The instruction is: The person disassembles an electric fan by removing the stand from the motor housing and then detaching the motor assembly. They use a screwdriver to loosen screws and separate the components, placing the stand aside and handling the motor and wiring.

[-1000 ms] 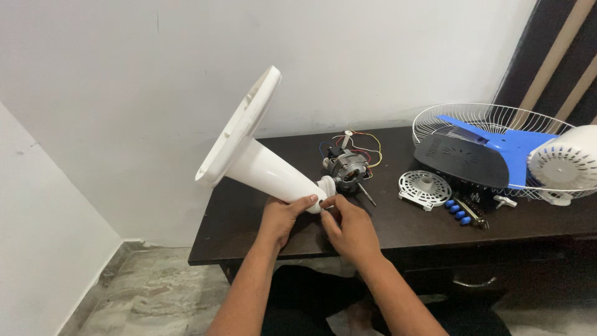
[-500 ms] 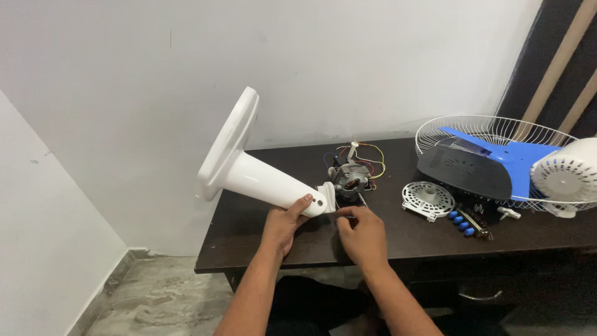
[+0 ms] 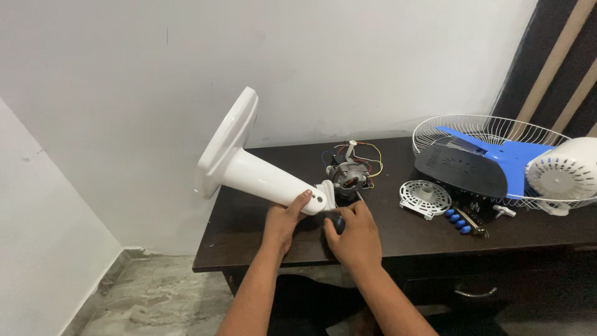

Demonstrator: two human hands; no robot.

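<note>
On my right I see a wire fan guard (image 3: pixel 491 134) holding a blue blade (image 3: pixel 497 149) and a dark round cover (image 3: pixel 460 165). Beside them on the dark desk (image 3: pixel 528 227) lie a white slotted disc (image 3: pixel 425 196) and a blue-buttoned switch strip (image 3: pixel 463 221).

This looks like a room in a home used as a makeshift repair spot. A dark brown wooden desk with a metal drawer handle (image 3: pixel 476 290) stands against a plain white painted wall (image 3: pixel 348 56). At 7 o'clock lies a grey marble-patterned stone floor (image 3: pixel 155 302), and at 2 o'clock hangs a dark curtain with beige stripes (image 3: pixel 559 68). Household fan parts cover the desk at 3 o'clock: a white wire guard (image 3: pixel 472 124) and a blue plastic blade (image 3: pixel 510 155).
</note>
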